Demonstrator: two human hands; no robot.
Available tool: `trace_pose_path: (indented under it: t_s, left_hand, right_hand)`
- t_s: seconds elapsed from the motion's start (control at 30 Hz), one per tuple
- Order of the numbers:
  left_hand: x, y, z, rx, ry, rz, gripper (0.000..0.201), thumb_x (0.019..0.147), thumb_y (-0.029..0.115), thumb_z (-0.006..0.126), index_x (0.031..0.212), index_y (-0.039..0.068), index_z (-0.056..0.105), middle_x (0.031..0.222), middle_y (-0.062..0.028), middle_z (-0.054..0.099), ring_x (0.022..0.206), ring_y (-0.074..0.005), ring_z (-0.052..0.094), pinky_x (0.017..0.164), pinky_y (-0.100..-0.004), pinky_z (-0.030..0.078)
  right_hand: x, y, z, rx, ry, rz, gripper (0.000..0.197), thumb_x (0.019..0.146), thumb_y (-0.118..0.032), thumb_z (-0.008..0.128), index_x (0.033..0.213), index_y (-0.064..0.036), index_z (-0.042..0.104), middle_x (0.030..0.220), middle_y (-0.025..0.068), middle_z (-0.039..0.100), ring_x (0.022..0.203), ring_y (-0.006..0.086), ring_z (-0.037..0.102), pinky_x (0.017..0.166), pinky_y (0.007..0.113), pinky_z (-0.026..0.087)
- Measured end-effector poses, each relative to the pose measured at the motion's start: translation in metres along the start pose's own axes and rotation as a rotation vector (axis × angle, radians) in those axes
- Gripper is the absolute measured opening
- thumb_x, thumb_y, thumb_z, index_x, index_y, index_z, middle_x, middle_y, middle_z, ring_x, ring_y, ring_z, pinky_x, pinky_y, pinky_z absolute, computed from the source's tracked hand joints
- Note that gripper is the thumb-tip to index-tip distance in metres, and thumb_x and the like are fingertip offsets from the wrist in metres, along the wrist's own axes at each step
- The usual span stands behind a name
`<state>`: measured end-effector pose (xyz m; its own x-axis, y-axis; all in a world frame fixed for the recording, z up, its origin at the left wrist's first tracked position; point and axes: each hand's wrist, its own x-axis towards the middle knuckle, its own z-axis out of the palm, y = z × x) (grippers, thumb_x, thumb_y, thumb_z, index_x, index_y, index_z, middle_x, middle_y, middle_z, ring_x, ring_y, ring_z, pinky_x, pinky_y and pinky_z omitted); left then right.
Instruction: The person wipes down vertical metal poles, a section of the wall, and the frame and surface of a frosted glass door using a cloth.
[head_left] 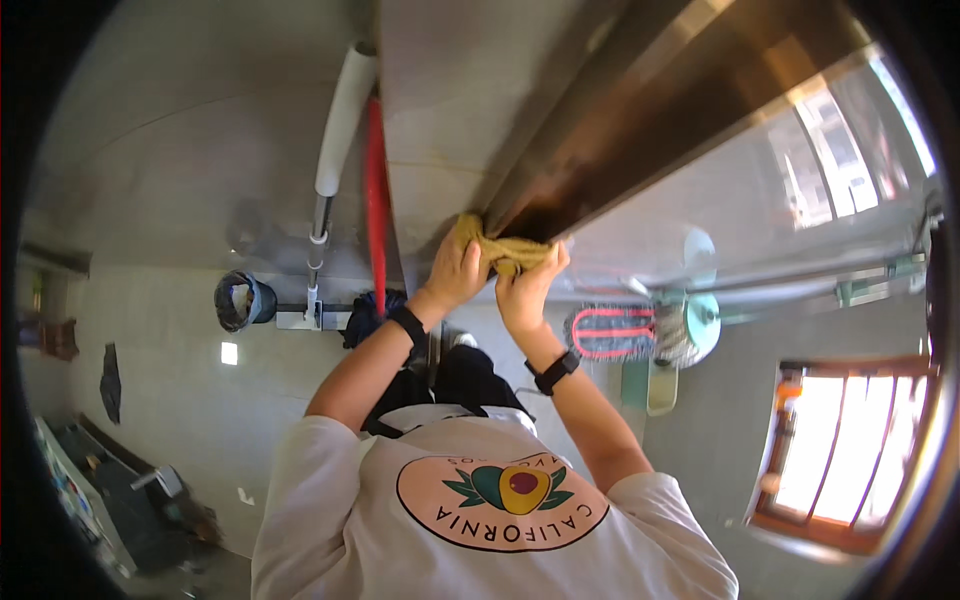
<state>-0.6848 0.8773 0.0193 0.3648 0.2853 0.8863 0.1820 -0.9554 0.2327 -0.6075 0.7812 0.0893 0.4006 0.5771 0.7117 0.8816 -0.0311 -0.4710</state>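
Note:
A yellow-brown cloth (512, 250) is bunched up between my two hands, against the near end of a shiny brown metal frame (610, 130). My left hand (455, 272) grips the cloth's left part, with its fingers bent round it. On the other side my right hand (530, 287) pinches the right part of the cloth between thumb and fingers. Both arms reach forward, and each wrist wears a black band. The frame runs from the cloth toward the upper right, beside glossy tiled wall.
Left of my hands stand a white-handled squeegee mop (345, 130), a red pole (376, 210) and a dark bin (240, 301). To the right are a grey flat mop head with red stripes (612, 332) and a round mop with a pale green disc (703, 320). A wood-framed window (845, 450) is at lower right.

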Motion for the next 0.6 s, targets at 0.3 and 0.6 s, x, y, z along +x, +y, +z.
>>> trace_pose_path:
  t_s: [0.3,0.6]
  left_hand:
    - [0.019,0.068,-0.027,-0.154,0.135,-0.580,0.048,0.075,0.012,0.066,0.117,-0.003,0.046,0.109,-0.0231,0.054,0.101,-0.0419,0.051,0.087,-0.0462,0.041]
    - [0.137,0.097,-0.072,0.055,0.393,-0.363,0.050,0.074,0.009,0.063,0.119,-0.002,0.043,0.114,-0.0218,0.048,0.105,-0.0367,0.048,0.089,-0.0424,0.041]
  right_hand:
    - [-0.015,0.020,-0.013,0.284,-0.106,-0.036,0.068,0.071,0.004,0.062,0.129,0.0050,0.027,0.124,0.0225,0.032,0.118,0.0371,0.033,0.102,0.047,0.028]
    - [0.083,-0.017,-0.058,0.365,0.124,-0.274,0.060,0.081,-0.016,0.070,0.129,0.0002,0.039,0.124,0.0186,0.042,0.115,0.0324,0.044,0.092,0.040,0.044]
